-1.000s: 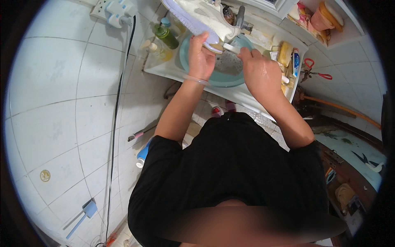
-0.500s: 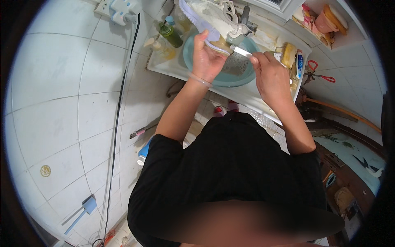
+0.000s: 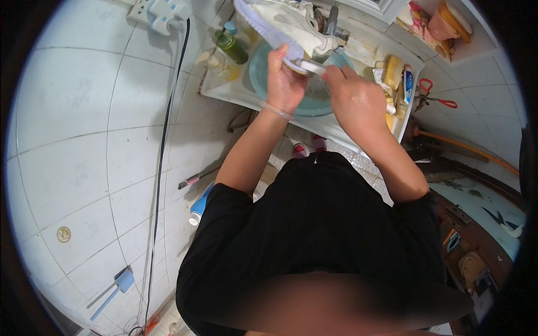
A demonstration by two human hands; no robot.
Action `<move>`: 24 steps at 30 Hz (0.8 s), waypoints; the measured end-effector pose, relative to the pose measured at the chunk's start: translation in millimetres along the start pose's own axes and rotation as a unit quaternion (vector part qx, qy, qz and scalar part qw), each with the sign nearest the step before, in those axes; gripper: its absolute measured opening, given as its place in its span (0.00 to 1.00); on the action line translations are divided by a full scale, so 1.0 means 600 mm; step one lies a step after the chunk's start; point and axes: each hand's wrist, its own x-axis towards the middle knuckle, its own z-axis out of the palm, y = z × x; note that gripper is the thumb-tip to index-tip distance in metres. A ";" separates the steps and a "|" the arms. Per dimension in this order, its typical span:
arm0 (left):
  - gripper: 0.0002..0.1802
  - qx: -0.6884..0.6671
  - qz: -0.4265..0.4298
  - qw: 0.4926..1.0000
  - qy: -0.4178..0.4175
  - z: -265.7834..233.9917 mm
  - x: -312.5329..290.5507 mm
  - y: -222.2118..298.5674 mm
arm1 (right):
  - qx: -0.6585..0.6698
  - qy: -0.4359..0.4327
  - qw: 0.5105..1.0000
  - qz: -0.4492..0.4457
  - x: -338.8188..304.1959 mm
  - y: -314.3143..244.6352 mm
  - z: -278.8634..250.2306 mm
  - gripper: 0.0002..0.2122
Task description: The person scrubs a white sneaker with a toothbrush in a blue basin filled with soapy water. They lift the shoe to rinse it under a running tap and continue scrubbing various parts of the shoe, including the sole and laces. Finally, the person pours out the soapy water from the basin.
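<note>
A white sneaker with a pale lavender sole is held tilted over a teal basin in the sink. My left hand is closed round the lower end of the shoe, thumb along its sole. A white-handled brush is gripped in my right hand, and its far end meets the shoe's lower end beside my left fingers. The brush's bristles are hidden. Sudsy water shows in the basin between my hands.
Pump bottles stand at the sink's left. On its right edge lie a yellow soap bar and a toothpaste tube. Red-handled scissors hang on the right wall. A grey faucet rises behind the basin.
My right hand has moved left with the brush, closer to my left hand. The shoe has shifted slightly left.
</note>
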 end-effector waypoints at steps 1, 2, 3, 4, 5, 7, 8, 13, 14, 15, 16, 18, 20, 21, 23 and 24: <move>0.30 0.003 0.012 1.000 0.002 0.000 -0.002 0.002 | -0.004 -0.006 1.000 0.001 -0.010 0.001 0.001 0.03; 0.29 0.005 0.024 1.000 0.005 0.000 -0.004 0.004 | -0.007 -0.012 1.000 0.001 -0.015 0.002 0.001 0.03; 0.29 0.008 0.029 1.000 0.000 -0.001 -0.003 0.004 | -0.013 -0.004 1.000 0.007 -0.008 0.009 0.001 0.03; 0.29 0.012 0.033 0.999 -0.005 -0.003 -0.003 0.005 | -0.018 0.004 1.000 0.016 0.005 0.016 -0.001 0.03; 0.29 0.016 0.036 0.999 -0.009 -0.004 -0.003 0.005 | -0.024 0.011 0.999 0.024 0.011 0.018 -0.001 0.03; 0.29 0.003 0.029 1.000 0.003 0.004 -0.010 0.009 | -0.013 -0.002 1.000 0.005 0.005 0.010 -0.001 0.03; 0.29 -0.003 0.026 1.000 0.008 0.008 -0.012 0.011 | -0.008 -0.007 1.000 -0.004 0.000 0.006 -0.001 0.03; 0.29 0.005 0.028 1.000 -0.006 -0.002 -0.011 0.008 | 0.005 0.003 1.000 -0.001 0.001 0.008 0.007 0.03; 0.28 0.006 0.032 0.999 -0.008 -0.004 -0.011 0.006 | -0.001 0.002 1.000 0.014 0.007 0.009 0.005 0.03; 0.28 0.001 0.026 1.000 -0.002 -0.007 -0.013 0.007 | -0.007 0.001 1.000 0.029 0.011 0.009 0.005 0.03; 0.27 -0.001 0.024 1.000 0.002 -0.008 -0.011 0.010 | 0.012 -0.004 1.000 0.005 0.004 0.003 0.010 0.03; 0.26 0.000 0.018 1.000 0.012 -0.004 -0.013 0.011 | 0.044 -0.019 0.998 -0.035 -0.024 -0.015 0.021 0.03; 0.26 0.013 0.033 0.999 0.028 0.004 -0.014 0.017 | 0.072 -0.044 0.996 -0.017 -0.016 -0.010 0.029 0.05; 0.27 0.014 0.041 0.999 0.023 0.009 -0.014 0.022 | 0.089 -0.045 0.995 -0.005 -0.009 -0.011 0.024 0.06; 0.28 0.017 0.054 0.998 0.013 0.015 -0.013 0.035 | 0.165 -0.052 0.985 0.017 -0.005 -0.013 0.025 0.08; 0.29 0.006 0.046 0.999 0.001 0.008 -0.011 0.038 | 0.224 -0.058 0.972 0.026 -0.006 -0.008 0.028 0.09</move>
